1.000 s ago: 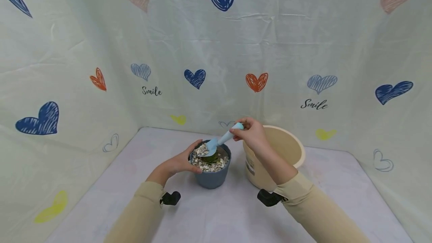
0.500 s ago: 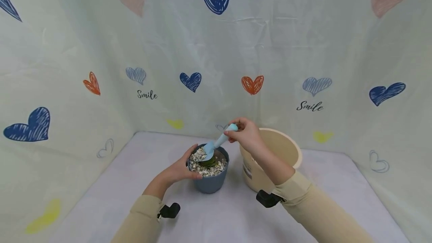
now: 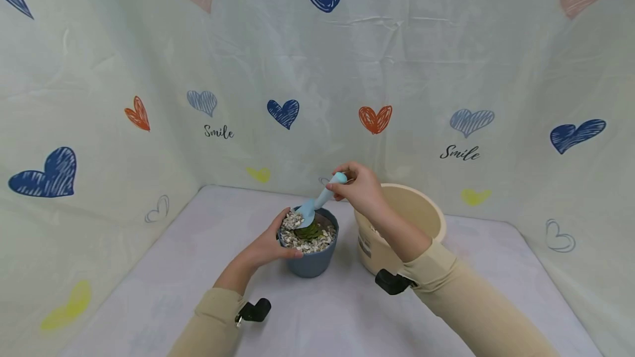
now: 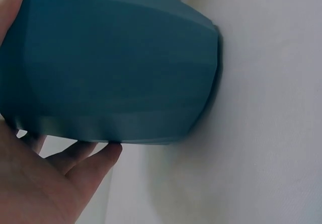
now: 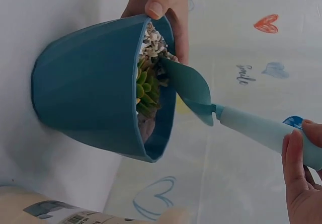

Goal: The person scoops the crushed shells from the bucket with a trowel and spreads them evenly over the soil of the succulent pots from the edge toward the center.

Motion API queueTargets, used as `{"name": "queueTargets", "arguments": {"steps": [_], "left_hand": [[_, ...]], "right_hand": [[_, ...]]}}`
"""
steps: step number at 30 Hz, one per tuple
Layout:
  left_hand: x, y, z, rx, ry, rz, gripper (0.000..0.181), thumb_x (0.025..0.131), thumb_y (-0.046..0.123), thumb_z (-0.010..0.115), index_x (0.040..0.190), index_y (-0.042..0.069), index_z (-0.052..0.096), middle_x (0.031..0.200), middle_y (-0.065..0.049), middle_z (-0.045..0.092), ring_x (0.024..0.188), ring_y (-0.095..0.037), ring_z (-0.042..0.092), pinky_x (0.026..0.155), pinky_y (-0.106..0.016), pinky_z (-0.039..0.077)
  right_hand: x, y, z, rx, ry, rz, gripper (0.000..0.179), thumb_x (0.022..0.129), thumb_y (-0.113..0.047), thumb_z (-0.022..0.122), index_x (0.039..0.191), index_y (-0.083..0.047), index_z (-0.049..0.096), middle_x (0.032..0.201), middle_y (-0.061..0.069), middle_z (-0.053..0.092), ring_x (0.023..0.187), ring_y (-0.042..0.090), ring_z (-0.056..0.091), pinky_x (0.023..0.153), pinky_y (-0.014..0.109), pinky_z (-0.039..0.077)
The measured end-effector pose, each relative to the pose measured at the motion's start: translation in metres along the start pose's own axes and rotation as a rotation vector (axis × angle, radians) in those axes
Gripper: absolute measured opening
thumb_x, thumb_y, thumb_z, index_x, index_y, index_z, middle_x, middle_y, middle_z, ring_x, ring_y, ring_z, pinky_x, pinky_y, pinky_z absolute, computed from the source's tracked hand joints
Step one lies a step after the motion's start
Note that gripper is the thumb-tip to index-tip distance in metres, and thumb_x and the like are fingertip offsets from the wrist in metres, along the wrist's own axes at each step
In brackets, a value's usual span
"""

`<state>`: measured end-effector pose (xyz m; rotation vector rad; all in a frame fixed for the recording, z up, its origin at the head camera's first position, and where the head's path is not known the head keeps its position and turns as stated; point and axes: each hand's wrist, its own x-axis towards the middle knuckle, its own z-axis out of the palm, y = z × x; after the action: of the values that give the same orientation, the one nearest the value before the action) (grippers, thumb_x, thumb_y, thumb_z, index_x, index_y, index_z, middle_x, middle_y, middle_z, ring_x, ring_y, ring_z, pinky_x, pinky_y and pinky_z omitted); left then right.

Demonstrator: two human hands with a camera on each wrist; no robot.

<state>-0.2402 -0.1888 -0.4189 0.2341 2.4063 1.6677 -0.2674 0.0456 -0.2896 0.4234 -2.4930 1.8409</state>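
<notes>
A blue-grey flower pot (image 3: 310, 265) stands upright on the table, filled with pale gravel (image 3: 324, 238) around a small green succulent (image 3: 310, 231). My left hand (image 3: 263, 248) grips its left side, thumb at the near rim and fingers round the far side; the left wrist view shows fingertips (image 4: 103, 158) against the pot wall. Between thumb and fingers, my right hand (image 3: 364, 191) pinches the handle end of a light blue toy-like trowel (image 3: 324, 197). Its blade (image 5: 191, 85) tilts down inside the rim, the tip at the gravel beside the succulent.
A cream bucket (image 3: 369, 241) with a printed label stands right of the pot, under my right forearm. White cloth covers the table (image 3: 317, 318). Behind it hangs a curtain (image 3: 421, 70) printed with hearts and "Smile".
The right hand has shifted slightly left, and the trowel's handle stands steeper. More of the succulent shows beside the blade. My left hand keeps hold of the pot.
</notes>
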Motion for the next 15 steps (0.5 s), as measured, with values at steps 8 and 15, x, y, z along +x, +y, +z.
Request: {"name": "queueTargets", "arguments": {"steps": [8,15], "left_hand": [[-0.0033,0.0017,0.0046,-0.030,0.030,-0.005,0.119,0.073,0.018,0.087,0.158,0.014,0.004,0.159,-0.025,0.009,0.143,-0.046,0.009,0.107,-0.065,0.022],[-0.0036,0.0017,0.0060,-0.028,0.041,-0.004,0.120,0.073,0.021,0.087,0.158,0.013,0.003,0.158,-0.025,0.009,0.143,-0.046,0.009,0.108,-0.065,0.021]], "right_hand": [[0.0016,-0.0020,-0.0005,-0.028,0.007,-0.017,0.028,0.086,-0.007,0.075,0.112,-0.003,0.064,0.100,0.013,0.064,0.070,0.020,0.067,0.068,0.032,0.058],[0.0011,-0.0037,-0.0018,-0.052,0.002,-0.019,0.029,0.086,-0.009,0.076,0.112,-0.003,0.064,0.100,0.014,0.064,0.071,0.020,0.068,0.068,0.033,0.058]]}}
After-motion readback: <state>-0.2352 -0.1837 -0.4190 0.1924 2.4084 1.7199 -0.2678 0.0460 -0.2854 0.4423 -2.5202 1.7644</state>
